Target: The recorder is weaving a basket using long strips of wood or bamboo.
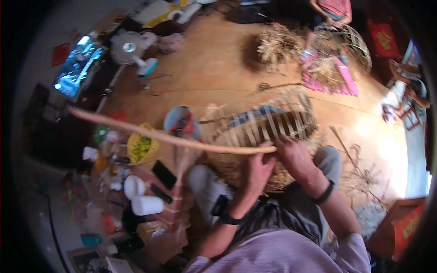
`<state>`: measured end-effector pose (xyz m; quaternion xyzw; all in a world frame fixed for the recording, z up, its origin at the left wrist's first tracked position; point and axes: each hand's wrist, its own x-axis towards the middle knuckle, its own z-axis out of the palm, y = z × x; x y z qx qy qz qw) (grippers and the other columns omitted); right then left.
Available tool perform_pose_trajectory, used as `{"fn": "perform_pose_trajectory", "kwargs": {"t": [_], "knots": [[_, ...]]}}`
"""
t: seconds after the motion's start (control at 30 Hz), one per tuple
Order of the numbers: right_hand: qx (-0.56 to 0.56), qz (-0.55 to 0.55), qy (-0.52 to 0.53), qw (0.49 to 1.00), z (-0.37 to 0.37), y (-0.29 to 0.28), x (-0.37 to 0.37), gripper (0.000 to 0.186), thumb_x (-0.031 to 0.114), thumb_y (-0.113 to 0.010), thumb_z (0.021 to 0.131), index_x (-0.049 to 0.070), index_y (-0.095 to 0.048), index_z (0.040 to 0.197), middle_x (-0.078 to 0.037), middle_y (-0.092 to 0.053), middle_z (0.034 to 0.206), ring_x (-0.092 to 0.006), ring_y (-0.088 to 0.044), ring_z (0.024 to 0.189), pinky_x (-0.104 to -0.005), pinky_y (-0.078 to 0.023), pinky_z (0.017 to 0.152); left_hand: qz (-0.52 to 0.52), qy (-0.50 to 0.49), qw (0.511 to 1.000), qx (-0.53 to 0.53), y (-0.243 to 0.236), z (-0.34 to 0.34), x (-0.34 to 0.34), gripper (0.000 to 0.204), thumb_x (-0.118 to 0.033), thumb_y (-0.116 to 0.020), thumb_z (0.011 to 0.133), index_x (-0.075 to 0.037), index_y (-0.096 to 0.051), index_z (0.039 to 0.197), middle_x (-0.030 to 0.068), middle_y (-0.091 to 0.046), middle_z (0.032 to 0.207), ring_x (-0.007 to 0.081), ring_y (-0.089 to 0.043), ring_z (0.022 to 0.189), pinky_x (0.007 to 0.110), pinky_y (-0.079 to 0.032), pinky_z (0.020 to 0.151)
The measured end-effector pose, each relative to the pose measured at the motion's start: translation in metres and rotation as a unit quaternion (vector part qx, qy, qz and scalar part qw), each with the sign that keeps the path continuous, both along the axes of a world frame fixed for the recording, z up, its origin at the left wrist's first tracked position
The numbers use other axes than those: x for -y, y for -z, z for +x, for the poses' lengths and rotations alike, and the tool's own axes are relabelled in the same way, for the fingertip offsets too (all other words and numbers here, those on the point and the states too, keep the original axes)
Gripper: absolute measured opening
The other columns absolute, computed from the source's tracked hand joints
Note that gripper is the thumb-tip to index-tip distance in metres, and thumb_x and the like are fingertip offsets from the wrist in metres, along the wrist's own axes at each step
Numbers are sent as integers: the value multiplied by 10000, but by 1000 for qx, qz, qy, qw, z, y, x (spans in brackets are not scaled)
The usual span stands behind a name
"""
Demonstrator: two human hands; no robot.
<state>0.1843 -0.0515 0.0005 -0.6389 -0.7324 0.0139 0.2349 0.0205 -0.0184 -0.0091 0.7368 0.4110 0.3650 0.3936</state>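
A long, pale brown bamboo strip reaches from the far left to my two hands, above the near side of a part-woven basket. The basket lies between my knees, with flat upright slats and a blue piece inside it. My left hand is closed on the strip near its right end, fingers bent under it. Right beside it, my right hand is closed at the strip's end, over the basket's slats. Its fingertips are partly hidden and a little blurred.
To my left stand a yellow basket of green items, a bucket, a white cup and a dark phone. A fan stands beyond. Across the floor, a seated person handles another basket near a bundle of strips.
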Motion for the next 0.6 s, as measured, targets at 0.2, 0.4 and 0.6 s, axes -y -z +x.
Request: {"fn": "perform_pose_trajectory", "kwargs": {"t": [0.2, 0.4, 0.6], "knots": [[52, 27, 10, 998, -3, 3, 6, 135, 82, -629, 808, 36, -610, 934, -134, -568, 907, -325, -629, 911, -430, -530, 728, 51, -19, 997, -58, -6, 11, -2, 257, -127, -703, 927, -99, -681, 1182, 249, -696, 931, 459, -687, 907, 476, -559, 709], [61, -21, -1, 998, -1, -3, 11, 130, 63, -629, 863, 11, -584, 973, -168, -555, 941, -338, -659, 862, -430, -549, 694, 50, -47, 996, -59, 8, 18, -3, 175, -121, -757, 896, -89, -657, 1036, 201, -693, 816, 416, -707, 793, 449, -544, 652], [-87, -25, -26, 996, -2, -10, 18, 199, 36, -642, 898, 21, -599, 1092, -175, -635, 993, -388, -676, 846, -472, -554, 688, 96, -72, 993, 3, 55, 21, -8, 118, -13, -678, 922, -83, -586, 944, 157, -607, 780, 335, -668, 733, 405, -511, 644]]}}
